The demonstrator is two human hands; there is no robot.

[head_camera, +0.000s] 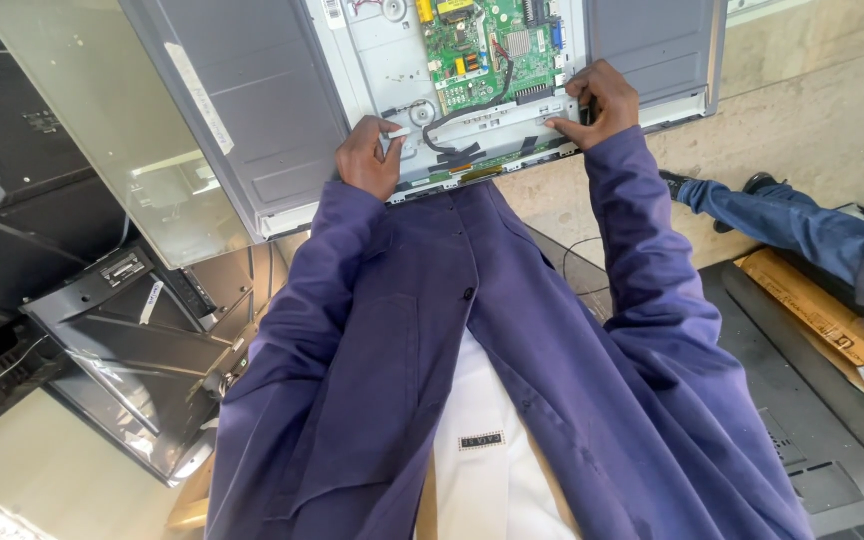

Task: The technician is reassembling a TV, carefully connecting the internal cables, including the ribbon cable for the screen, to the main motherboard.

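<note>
A flat screen panel (262, 110) lies face down with its grey metal back up. A green circuit board (487, 45) sits in its middle section. My left hand (370, 155) grips the near edge of the panel by a white bracket. My right hand (597, 100) presses fingers on a white strip (492, 118) along the same edge, next to black flat cables (452, 130). Both arms wear dark blue sleeves.
A frosted sheet (102, 120) lies to the left of the panel. Black back covers (142, 340) are stacked at lower left. Another person's blue-clad leg (802, 225) and shoe are at right, over a black cover (812, 420) and cardboard (822, 310).
</note>
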